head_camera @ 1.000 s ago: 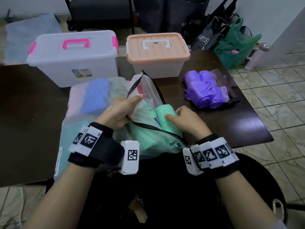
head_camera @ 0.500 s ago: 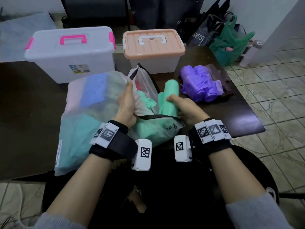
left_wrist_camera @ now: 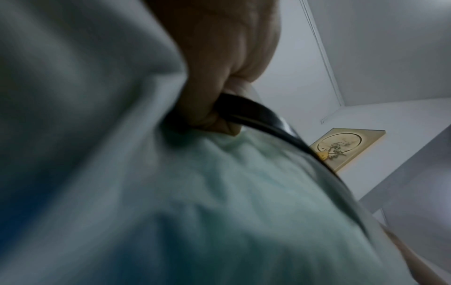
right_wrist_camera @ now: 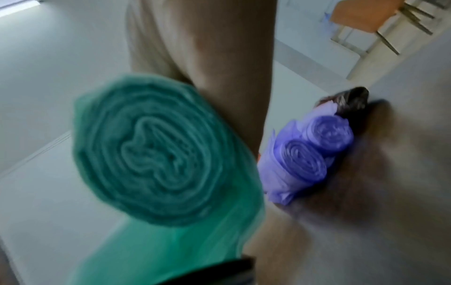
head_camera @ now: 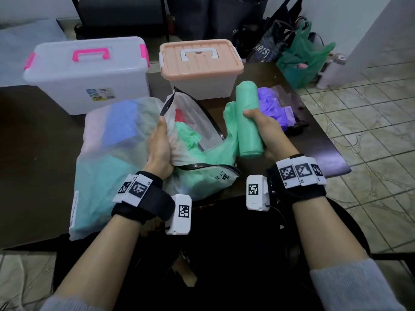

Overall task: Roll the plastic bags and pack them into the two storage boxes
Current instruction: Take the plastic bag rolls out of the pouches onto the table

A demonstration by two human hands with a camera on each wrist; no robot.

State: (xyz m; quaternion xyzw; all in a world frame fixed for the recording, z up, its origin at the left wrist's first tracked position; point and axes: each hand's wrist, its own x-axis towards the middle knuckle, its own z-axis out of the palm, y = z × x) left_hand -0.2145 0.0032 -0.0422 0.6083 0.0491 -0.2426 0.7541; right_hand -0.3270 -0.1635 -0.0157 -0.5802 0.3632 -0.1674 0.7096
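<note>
Far worktop (head_camera: pixel 33 135): two lidded storage boxes (head_camera: pixel 89 72) side by side
Near left: zip pouch (head_camera: pixel 107 158) before the boxes, loose bags inside
Right of pouch: bag roll (head_camera: pixel 248 122), raised off worktop
Behind roll: heap of rolled bags (head_camera: pixel 272 106)
Floor, far right: carrier bags (head_camera: pixel 301 61), bottle (head_camera: pixel 330 70)

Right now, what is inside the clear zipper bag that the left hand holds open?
Inside the clear zipper bag, held open by the left hand, loose green plastic bags and something red show. Whatever lies deeper is covered by the green plastic.
</note>
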